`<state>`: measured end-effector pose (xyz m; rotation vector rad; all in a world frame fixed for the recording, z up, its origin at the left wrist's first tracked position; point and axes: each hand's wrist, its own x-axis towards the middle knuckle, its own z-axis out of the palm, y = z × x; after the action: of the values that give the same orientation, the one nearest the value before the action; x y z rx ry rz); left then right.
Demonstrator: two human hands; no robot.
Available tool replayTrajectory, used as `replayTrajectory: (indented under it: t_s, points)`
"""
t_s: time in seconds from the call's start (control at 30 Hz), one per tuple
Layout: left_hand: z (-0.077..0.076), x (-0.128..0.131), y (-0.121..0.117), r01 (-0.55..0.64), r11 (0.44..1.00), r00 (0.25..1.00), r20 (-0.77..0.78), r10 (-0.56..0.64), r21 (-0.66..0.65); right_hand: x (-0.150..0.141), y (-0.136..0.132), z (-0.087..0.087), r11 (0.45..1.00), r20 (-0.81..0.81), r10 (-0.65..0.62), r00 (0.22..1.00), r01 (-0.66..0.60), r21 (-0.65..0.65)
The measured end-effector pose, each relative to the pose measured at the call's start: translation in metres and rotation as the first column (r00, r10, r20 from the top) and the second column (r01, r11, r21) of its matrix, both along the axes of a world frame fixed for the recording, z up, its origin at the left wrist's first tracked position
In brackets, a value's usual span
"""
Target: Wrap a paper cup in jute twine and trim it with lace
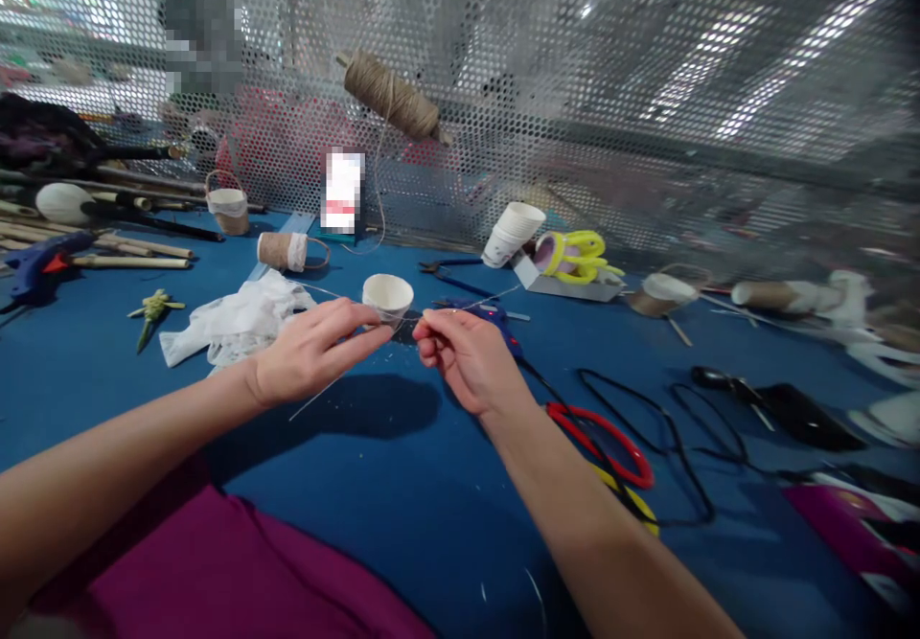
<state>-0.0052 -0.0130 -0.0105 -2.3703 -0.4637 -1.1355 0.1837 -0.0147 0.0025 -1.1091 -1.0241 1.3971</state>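
Over the middle of the blue table, my left hand [327, 347] and my right hand [467, 352] face each other with a small gap between their fingertips. My right thumb and forefinger pinch a thin wire [495, 298], whose end sticks out to the right. Thin strands also run through the closed fingers of my left hand, one end slanting down below it. Just behind the fingertips stands a white paper cup [388, 292]. White lace fabric [234, 321] lies crumpled beyond my left wrist.
Twine-wrapped cups [282, 251] lie behind. Pliers [456, 273], stacked paper cups [512, 234] and a blue glue gun [503, 328] are near my right hand. Scissors with red handles [632, 462] and a black cord [668, 428] lie right. A twine spool [392, 93] hangs on the perforated panel.
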Motion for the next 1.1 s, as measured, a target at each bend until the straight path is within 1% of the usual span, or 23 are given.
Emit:
replayTrajectory:
  t_s: [0.13, 0.2, 0.33, 0.4, 0.43, 0.47, 0.5, 0.53, 0.57, 0.6, 0.63, 0.67, 0.7, 0.77, 0.8, 0.83, 0.87, 0.9, 0.93, 1.0, 1.03, 1.07, 1.1]
  points:
    - [0.005, 0.008, -0.012, -0.251, 0.968, 0.968, -0.033, 0.251, -0.021, -0.006, -0.004, -0.001, 0.999, 0.022, -0.033, 0.999, 0.033, 0.022]
    - [0.007, 0.010, -0.015, -0.326, 0.944, 0.944, -0.077, 0.322, -0.042, -0.008, -0.006, -0.003, 0.999, 0.031, -0.039, 0.999, 0.038, 0.040]
    - [0.008, 0.011, -0.017, -0.340, 0.930, 0.939, -0.094, 0.329, -0.141, -0.009, -0.008, -0.006, 0.994, 0.047, -0.039, 0.998, 0.034, 0.100]
    - [0.008, 0.011, -0.014, -0.284, 0.897, 0.957, -0.037, 0.289, -0.340, -0.009, -0.009, -0.006, 0.989, 0.053, -0.042, 0.998, 0.034, 0.142]
    - [0.009, 0.011, -0.013, -0.211, 0.846, 0.965, 0.032, 0.259, -0.490, -0.009, -0.009, -0.006, 0.986, 0.054, -0.044, 0.998, 0.035, 0.161]
    - [0.010, 0.011, -0.011, -0.095, 0.745, 0.964, 0.127, 0.235, -0.661, -0.009, -0.010, -0.005, 0.983, 0.057, -0.044, 0.997, 0.033, 0.181]
    - [0.011, 0.012, -0.009, 0.066, 0.572, 0.944, 0.236, 0.229, -0.818, -0.009, -0.010, -0.005, 0.979, 0.058, -0.040, 0.998, 0.027, 0.204]
    - [0.012, 0.013, -0.007, 0.254, 0.335, 0.903, 0.347, 0.254, -0.907, -0.009, -0.010, -0.004, 0.973, 0.060, -0.033, 0.998, 0.019, 0.229]
    - [0.013, 0.015, -0.006, 0.436, 0.066, 0.846, 0.434, 0.311, -0.897, -0.010, -0.010, -0.004, 0.968, 0.061, -0.027, 0.998, 0.011, 0.252]
    - [0.013, 0.017, -0.006, 0.582, -0.180, 0.784, 0.489, 0.382, -0.793, -0.010, -0.010, -0.003, 0.963, 0.060, -0.024, 0.998, 0.007, 0.270]
    - [0.013, 0.019, -0.006, 0.683, -0.352, 0.722, 0.519, 0.457, -0.640, -0.010, -0.010, -0.003, 0.960, 0.055, -0.023, 0.998, 0.007, 0.279]
    - [0.012, 0.022, -0.006, 0.748, -0.431, 0.663, 0.538, 0.520, -0.505, -0.009, -0.010, -0.003, 0.962, 0.046, -0.027, 0.999, 0.014, 0.273]
    - [0.010, 0.024, -0.007, 0.788, -0.459, 0.615, 0.555, 0.559, -0.411, -0.009, -0.009, -0.003, 0.967, 0.033, -0.033, 0.999, 0.024, 0.252]
    - [0.006, 0.027, -0.009, 0.811, -0.448, 0.584, 0.580, 0.568, -0.377, -0.007, -0.007, -0.003, 0.981, 0.011, -0.045, 0.999, 0.042, 0.191]
    - [0.004, 0.027, -0.009, 0.788, -0.428, 0.616, 0.581, 0.532, -0.443, -0.006, -0.005, -0.003, 0.986, 0.005, -0.050, 0.999, 0.049, 0.161]
    - [0.001, 0.027, -0.009, 0.734, -0.381, 0.678, 0.566, 0.469, -0.563, -0.005, -0.004, -0.003, 0.989, 0.001, -0.058, 0.998, 0.057, 0.136]
    - [-0.002, 0.025, -0.009, 0.640, -0.283, 0.758, 0.527, 0.385, -0.714, -0.004, -0.002, -0.003, 0.991, 0.000, -0.065, 0.998, 0.065, 0.116]
    - [-0.004, 0.023, -0.008, 0.508, -0.118, 0.839, 0.458, 0.294, -0.853, -0.002, 0.000, -0.003, 0.993, 0.002, -0.071, 0.997, 0.070, 0.100]
    - [-0.007, 0.020, -0.006, 0.349, 0.107, 0.907, 0.364, 0.213, -0.931, -0.001, 0.001, -0.003, 0.994, 0.003, -0.076, 0.997, 0.075, 0.085]
    - [-0.010, 0.014, -0.003, 0.080, 0.561, 0.978, 0.175, 0.117, -0.824, 0.002, 0.004, -0.003, 0.995, 0.007, -0.080, 0.997, 0.079, 0.059]
    - [-0.010, 0.010, -0.002, 0.001, 0.709, 0.991, 0.094, 0.092, -0.705, 0.002, 0.005, -0.003, 0.995, 0.011, -0.081, 0.997, 0.080, 0.050]
    - [-0.010, 0.008, -0.001, -0.046, 0.811, 0.997, 0.025, 0.074, -0.583, 0.003, 0.005, -0.002, 0.996, 0.014, -0.082, 0.997, 0.082, 0.043]
    - [-0.009, 0.005, -0.001, -0.075, 0.877, 0.997, -0.040, 0.063, -0.474, 0.003, 0.005, -0.002, 0.996, 0.018, -0.083, 0.996, 0.082, 0.037]
